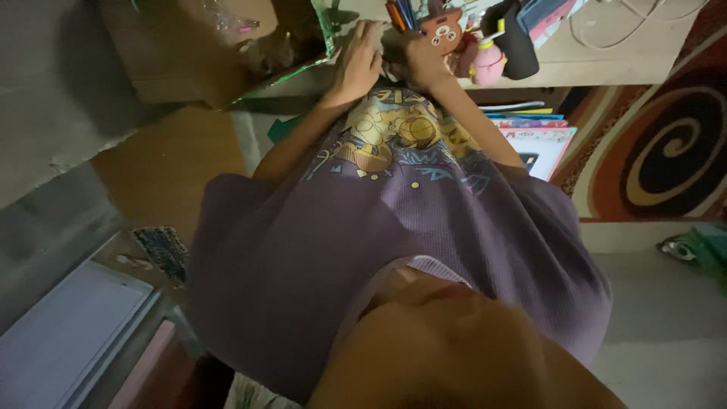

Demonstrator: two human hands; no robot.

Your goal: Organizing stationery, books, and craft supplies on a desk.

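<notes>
Hands at top centre of the frame on the tabletop [606,72]: left hand [357,64] flat, fingers spread; right hand [420,57] beside a brown bear-faced pen holder [441,29], grip unclear.

The pale surface [606,64] carries a pink toy [487,64]; beside it a black pouch [519,45], beyond that white cable [628,30].

Dim, warm light is falling from twelve o'clock onto the desk top [606,72]; shadow is deepening toward seven o'clock, and the close purple shirt [318,257] is blurring softly.
</notes>
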